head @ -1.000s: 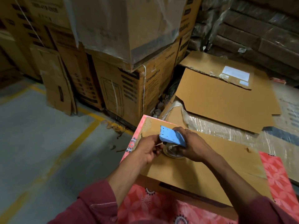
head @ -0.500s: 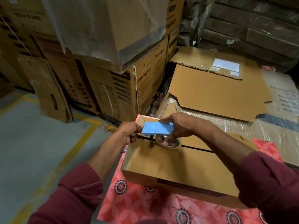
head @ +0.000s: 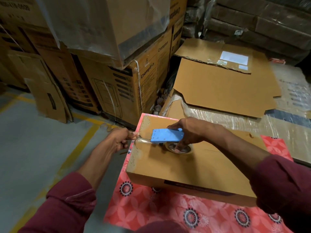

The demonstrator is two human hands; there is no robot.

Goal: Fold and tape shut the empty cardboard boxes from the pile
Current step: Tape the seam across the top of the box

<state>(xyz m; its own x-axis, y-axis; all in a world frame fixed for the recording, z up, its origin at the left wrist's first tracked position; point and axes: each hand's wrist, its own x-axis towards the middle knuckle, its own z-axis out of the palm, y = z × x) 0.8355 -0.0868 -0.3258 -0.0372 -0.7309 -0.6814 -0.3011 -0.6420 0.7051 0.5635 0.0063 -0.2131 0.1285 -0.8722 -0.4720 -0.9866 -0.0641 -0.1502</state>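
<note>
1. Head view: a storeroom had a grey floor [head: 33, 157] with yellow lines, and stacked cartons [head: 121, 84] stood behind.
2. Flattened cardboard [head: 223, 88] lay on plastic-wrapped goods at the far right.
3. A pink floral cloth [head: 151, 211] covered the work surface, and the box [head: 190, 169] sat on it, flaps folded down.
4. The right hand [head: 191, 132] gripped the blue dispenser [head: 165, 135] over the box's top, near its left end, with the tape roll [head: 179, 148] beneath it touching the cardboard.
5. The left hand [head: 118, 140] pinched the clear tape end [head: 139, 137] just past the box's left edge, the strip stretched between hand and dispenser.
</note>
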